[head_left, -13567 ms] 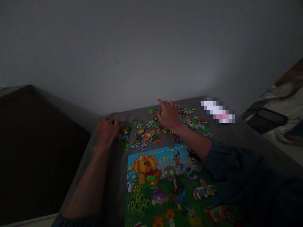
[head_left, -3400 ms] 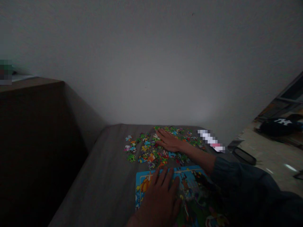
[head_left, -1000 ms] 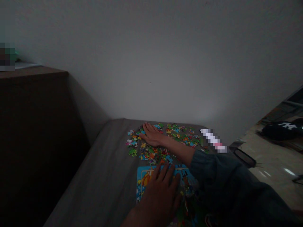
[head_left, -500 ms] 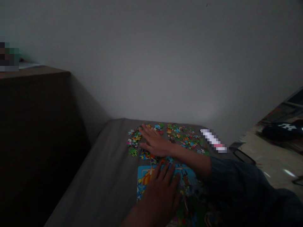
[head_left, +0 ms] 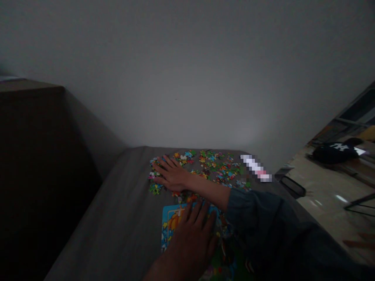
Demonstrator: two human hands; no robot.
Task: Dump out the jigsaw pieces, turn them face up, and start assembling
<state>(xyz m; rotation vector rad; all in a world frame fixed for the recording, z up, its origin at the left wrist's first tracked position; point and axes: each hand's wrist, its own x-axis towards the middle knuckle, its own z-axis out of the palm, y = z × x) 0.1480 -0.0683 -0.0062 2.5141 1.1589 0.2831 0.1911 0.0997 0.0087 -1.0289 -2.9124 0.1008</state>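
My left hand (head_left: 193, 236) lies palm down with its fingers apart across a blue-edged puzzle board (head_left: 166, 212) with a pumpkin picture on it. Much of the board is covered by this hand and the dark right sleeve. Further away, my right hand (head_left: 172, 176) is spread flat over loose jigsaw pieces (head_left: 155, 190) at the left side of the spread. More colourful pieces (head_left: 224, 171) lie scattered to the right of it, beyond my forearm. Whatever is under the right palm is hidden.
Everything rests on a grey cloth surface (head_left: 123, 218) against a pale wall (head_left: 187, 78). A blurred-out white object (head_left: 254, 168) lies at its right edge. To the left stands a dark cabinet (head_left: 35, 136). A black cap (head_left: 334, 152) is off to the right.
My right hand has slid left over the loose pieces, its fingers now at the left edge of the spread. The left hand stays on the board. The view has turned slightly right.
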